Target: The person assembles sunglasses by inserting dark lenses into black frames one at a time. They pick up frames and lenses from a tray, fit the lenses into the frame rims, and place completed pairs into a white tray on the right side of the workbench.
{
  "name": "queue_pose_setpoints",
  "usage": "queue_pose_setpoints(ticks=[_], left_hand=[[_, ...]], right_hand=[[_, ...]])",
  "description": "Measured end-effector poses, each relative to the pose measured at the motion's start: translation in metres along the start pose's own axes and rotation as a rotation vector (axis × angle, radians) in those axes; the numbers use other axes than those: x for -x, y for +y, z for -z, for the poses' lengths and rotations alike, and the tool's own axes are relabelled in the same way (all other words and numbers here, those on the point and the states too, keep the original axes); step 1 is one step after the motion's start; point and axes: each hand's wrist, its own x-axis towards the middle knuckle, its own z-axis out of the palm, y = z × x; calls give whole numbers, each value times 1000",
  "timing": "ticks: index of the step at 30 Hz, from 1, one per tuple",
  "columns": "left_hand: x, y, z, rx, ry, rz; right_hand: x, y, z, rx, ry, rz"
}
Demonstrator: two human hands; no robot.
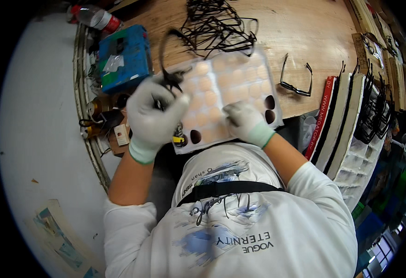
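My left hand (152,111), in a white glove with a green cuff, is closed on a black glasses frame (173,79), one temple of which points up and away. Below it lies a pale lens tray (216,83) with rows of round, peach-coloured spots. Dark lenses (195,136) show at its near left corner and along its right edge. Over the tray's near middle, my right hand (245,121), gloved alike, has its fingers curled together. What sits in those fingers is blurred. A small yellow and black object (180,140) is at the tray's left corner.
Black glasses frames (219,28) lie heaped beyond the tray. One pair of glasses (297,88) rests to the right on the wooden table (300,28). A blue box (125,58) and plastic bottle (94,17) stand left. White racks (351,120) holding frames stand right.
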Motion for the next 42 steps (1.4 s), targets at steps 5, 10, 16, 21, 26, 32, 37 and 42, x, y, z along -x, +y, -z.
queue_pose_setpoints(ticks=[5,10,16,21,26,32,37,42], left_hand=[[121,0,40,-211,-245,89],[144,18,41,134,-112,359],[161,13,40,411,-110,414],[159,13,51,441,-162,440],[149,3,42,278,-210,332],[141,5,25,126,-316,193],[136,5,27,5,-342,226],[137,-1,25,115,-307,251]], right_hand=[[-27,-73,-63,99,-350,67],[-35,-100,-86,189,-380,-134],[-26,-96,-110,-78,-245,-261],[21,-110,-46,-50,-145,-76],[53,-160,36,-376,117,-128],[36,-195,16,-708,559,-81],[29,-192,22,-558,562,-78],[19,-176,18,-953,308,-317]])
